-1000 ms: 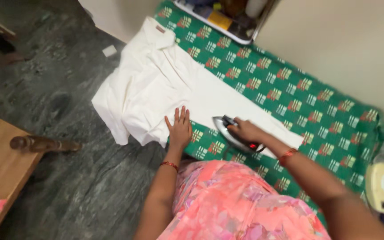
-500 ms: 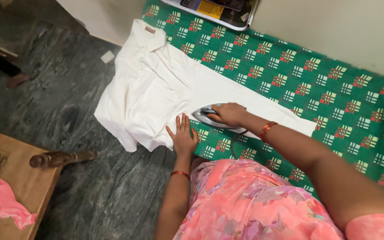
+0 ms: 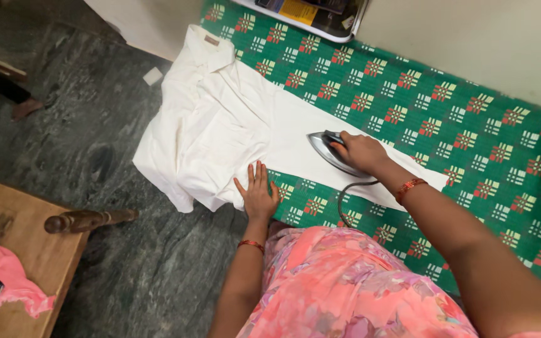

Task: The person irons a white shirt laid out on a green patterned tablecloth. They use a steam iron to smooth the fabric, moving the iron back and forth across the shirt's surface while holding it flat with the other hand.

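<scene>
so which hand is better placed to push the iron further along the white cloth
Right. The right hand already grips the iron, which sits on the white shirt. The left hand lies flat on the shirt's near edge, apart from the iron, pinning the cloth down.

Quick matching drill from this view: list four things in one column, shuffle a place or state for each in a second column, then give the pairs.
Things
1. left hand
2. right hand
3. white collared cotton shirt
4. pink crumpled cloth

Places or states
A. lying on the brown wooden table
B. gripping the silver electric iron
C. spread over the green patterned blanket
D. pressed flat, fingers spread, on the shirt's near edge

Pairs: 1-D, 2-B, 3-C, 4-A
</scene>
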